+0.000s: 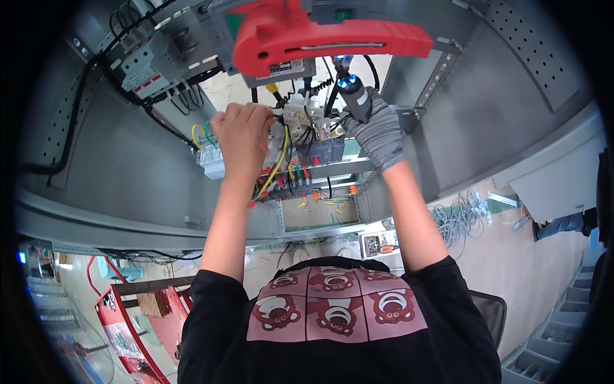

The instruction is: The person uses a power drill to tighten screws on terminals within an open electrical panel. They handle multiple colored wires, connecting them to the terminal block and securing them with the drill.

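Observation:
My right hand (377, 133), in a grey knitted glove, grips a black cordless screwdriver (356, 99) with a lit ring at its front end. The tool points away from me, toward the dark unit under a large red lever handle (345, 40). My left hand (243, 136) is bare, its fingers curled closed beside a bundle of black and yellow wires (282, 150). What its fingertips hold, if anything, is hidden. Between the hands sit clear-covered terminals with black leads and a dark grey device (322, 152).
Grey cabinet walls (505, 96) surround the work on both sides. At upper left is a white breaker block (150, 67); a white terminal block (211, 160) is lower. Coiled grey cable (464, 221) lies on the floor at right, a red cart (128, 326) stands lower left. Another person's leg (563, 227) shows at far right.

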`<state>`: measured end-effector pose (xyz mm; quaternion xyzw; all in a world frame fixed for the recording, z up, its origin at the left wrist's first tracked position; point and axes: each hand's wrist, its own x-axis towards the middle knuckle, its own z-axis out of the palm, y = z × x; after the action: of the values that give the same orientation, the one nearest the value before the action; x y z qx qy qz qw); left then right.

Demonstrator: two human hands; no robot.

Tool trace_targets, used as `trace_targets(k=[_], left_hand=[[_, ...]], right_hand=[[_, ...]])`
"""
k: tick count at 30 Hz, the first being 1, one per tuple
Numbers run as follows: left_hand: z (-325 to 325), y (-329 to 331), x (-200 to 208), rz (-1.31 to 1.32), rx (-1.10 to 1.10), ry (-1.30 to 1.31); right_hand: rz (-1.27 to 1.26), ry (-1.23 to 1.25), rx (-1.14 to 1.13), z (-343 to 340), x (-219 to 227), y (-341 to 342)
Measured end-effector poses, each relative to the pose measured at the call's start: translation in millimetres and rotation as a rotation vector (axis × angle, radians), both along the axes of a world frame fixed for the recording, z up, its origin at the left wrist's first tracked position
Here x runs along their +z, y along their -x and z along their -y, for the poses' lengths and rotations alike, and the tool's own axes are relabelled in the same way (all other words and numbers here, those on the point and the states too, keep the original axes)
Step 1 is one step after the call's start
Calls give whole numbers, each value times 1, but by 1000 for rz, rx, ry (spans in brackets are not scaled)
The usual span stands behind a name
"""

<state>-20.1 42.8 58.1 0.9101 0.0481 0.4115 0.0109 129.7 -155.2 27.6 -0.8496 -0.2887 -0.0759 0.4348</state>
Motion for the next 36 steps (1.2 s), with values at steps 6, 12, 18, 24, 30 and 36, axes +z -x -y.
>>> trace_targets(k=[6,12,18,24,30,36], left_hand=[[-12,12,-19,-39,-209,171],[35,17,-12,156,-252,221],[71,-5,22,-183,-326,-132],[74,-18,31,-403,-297,-134],[76,-20,27,-265,-316,97],[61,-33,24,-196,-227,-201]], right_hand=[[-125,-276,56,29,-11,16],[-330,-735,71,21,-12,33],[-328,-625,-34,11,-13,19],[-464,-726,52,12,-12,19],[-490,-791,34,12,-13,27],[-474,-845,-3,0,-13,20]])
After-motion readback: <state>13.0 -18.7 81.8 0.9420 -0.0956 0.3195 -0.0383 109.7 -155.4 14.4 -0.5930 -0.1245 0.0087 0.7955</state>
